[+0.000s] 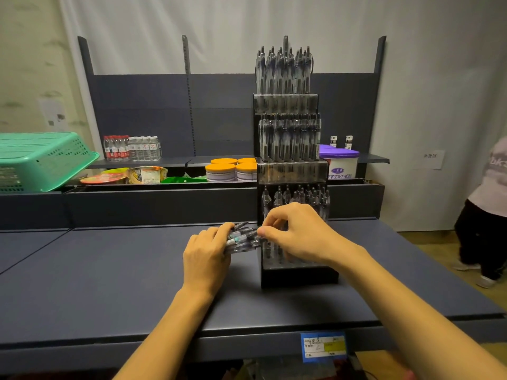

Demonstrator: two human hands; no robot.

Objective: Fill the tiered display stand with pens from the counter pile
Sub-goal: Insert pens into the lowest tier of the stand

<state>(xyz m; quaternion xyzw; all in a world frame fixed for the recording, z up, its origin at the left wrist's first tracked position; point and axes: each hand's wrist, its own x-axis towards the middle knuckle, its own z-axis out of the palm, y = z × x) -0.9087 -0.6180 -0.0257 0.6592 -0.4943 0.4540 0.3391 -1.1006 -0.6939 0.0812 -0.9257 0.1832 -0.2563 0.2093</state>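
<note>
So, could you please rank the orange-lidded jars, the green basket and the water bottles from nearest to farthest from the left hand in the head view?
From the left hand:
1. Orange-lidded jars, straight behind it, beside the display stand.
2. Water bottles, back left on the shelf.
3. Green basket, far left edge.

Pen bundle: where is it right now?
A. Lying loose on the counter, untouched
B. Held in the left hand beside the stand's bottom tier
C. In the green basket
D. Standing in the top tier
B: the left hand grips the pen bundle just left of the display stand, while the right hand pinches at the pens' ends.
</note>
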